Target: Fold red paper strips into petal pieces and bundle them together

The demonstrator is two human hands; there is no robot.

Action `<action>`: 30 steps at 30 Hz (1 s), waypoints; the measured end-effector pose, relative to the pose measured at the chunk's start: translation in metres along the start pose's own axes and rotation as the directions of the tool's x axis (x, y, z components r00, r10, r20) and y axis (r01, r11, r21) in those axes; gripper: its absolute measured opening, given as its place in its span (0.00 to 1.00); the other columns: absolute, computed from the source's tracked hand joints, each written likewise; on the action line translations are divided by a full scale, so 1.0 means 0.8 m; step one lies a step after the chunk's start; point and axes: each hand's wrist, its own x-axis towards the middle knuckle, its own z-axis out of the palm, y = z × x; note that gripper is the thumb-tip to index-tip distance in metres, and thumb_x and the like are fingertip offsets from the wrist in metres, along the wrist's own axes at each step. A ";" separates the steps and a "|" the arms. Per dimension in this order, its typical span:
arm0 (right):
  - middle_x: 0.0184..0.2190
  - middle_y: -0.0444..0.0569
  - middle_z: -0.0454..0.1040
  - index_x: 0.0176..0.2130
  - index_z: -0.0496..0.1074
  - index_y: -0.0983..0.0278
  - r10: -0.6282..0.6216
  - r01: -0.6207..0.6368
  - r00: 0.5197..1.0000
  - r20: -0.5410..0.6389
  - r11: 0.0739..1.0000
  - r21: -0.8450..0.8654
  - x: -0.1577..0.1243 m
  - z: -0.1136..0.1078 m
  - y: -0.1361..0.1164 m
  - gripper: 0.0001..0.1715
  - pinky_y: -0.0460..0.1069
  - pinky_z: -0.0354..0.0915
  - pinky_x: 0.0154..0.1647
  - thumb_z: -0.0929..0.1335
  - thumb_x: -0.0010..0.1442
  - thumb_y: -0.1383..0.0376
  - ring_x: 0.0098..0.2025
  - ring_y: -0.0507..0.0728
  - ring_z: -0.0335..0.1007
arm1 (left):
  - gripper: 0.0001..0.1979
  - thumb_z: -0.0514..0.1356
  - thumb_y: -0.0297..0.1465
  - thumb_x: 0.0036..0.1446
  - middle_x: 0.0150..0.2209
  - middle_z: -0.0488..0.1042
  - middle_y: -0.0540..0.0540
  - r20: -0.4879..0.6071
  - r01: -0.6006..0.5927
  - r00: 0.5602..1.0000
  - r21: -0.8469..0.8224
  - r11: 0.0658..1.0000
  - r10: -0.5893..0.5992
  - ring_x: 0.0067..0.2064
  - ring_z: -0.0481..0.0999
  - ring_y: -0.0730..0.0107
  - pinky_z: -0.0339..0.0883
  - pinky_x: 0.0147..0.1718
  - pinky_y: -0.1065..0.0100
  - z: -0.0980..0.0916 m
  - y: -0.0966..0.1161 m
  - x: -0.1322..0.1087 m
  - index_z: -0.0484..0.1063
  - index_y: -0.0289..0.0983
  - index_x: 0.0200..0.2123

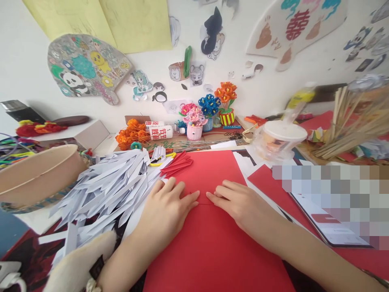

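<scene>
1. The left hand (168, 207) and right hand (243, 205) are pressing down on a large red paper sheet (212, 251), fingertips facing across a crosswise line; whether they are pinching a layer, I cannot tell.
2. The sheet is lying centrally, running towards the person.
3. The hands are apparently working a fold; this move seems to be calling for even pressure and aligned edges.
4. Folded white paper strips (112, 182) are heaping up leftward; folded red paper pieces (178, 164) are lying just beyond the left hand.
5. A partly pixelated tablet (320, 227) is lying rightward.
6. Behind, potted craft flowers (194, 132) are standing near a white wall (190, 24), where paper cut-outs (197, 75) are hanging.
</scene>
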 end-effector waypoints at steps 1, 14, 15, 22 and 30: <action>0.30 0.50 0.73 0.46 0.76 0.73 0.009 -0.009 1.000 0.004 1.000 0.016 0.000 -0.001 0.000 0.17 0.51 0.65 0.28 0.65 0.59 0.80 0.31 0.58 0.66 | 0.11 0.59 0.35 0.64 0.31 0.73 0.48 0.021 0.036 0.999 -0.030 0.999 -0.036 0.35 0.66 0.62 0.52 0.34 0.61 0.000 -0.002 0.000 0.78 0.48 0.47; 0.29 0.47 0.79 0.46 0.79 0.63 0.316 -0.316 0.948 0.050 0.903 0.292 0.002 -0.004 0.002 0.15 0.50 0.67 0.32 0.70 0.61 0.74 0.32 0.57 0.72 | 0.02 0.68 0.31 0.54 0.35 0.77 0.50 0.124 0.336 0.941 -0.425 0.841 -0.314 0.39 0.71 0.62 0.61 0.39 0.62 0.010 0.006 0.025 0.78 0.41 0.32; 0.29 0.47 0.79 0.46 0.80 0.61 0.352 -0.351 0.934 0.056 0.880 0.319 0.002 -0.005 0.003 0.16 0.50 0.67 0.32 0.70 0.60 0.74 0.32 0.57 0.73 | 0.03 0.67 0.30 0.54 0.36 0.77 0.50 0.132 0.337 0.941 -0.442 0.831 -0.311 0.40 0.72 0.62 0.61 0.39 0.62 0.010 0.006 0.026 0.78 0.41 0.33; 0.28 0.45 0.80 0.38 0.82 0.57 0.411 -0.402 0.909 0.063 0.831 0.384 0.004 -0.007 0.004 0.15 0.49 0.67 0.32 0.70 0.60 0.75 0.31 0.55 0.74 | 0.02 0.66 0.30 0.55 0.36 0.78 0.50 0.157 0.323 0.946 -0.513 0.796 -0.283 0.40 0.73 0.63 0.62 0.40 0.62 0.011 0.002 0.028 0.76 0.40 0.32; 0.30 0.47 0.81 0.42 0.82 0.55 0.519 -0.520 0.847 0.117 0.761 0.388 0.004 -0.012 0.004 0.16 0.51 0.70 0.33 0.69 0.60 0.73 0.31 0.57 0.76 | 0.01 0.64 0.30 0.57 0.37 0.77 0.49 0.189 0.370 0.929 -0.457 0.809 -0.318 0.41 0.72 0.61 0.61 0.40 0.61 0.012 0.011 0.031 0.74 0.39 0.34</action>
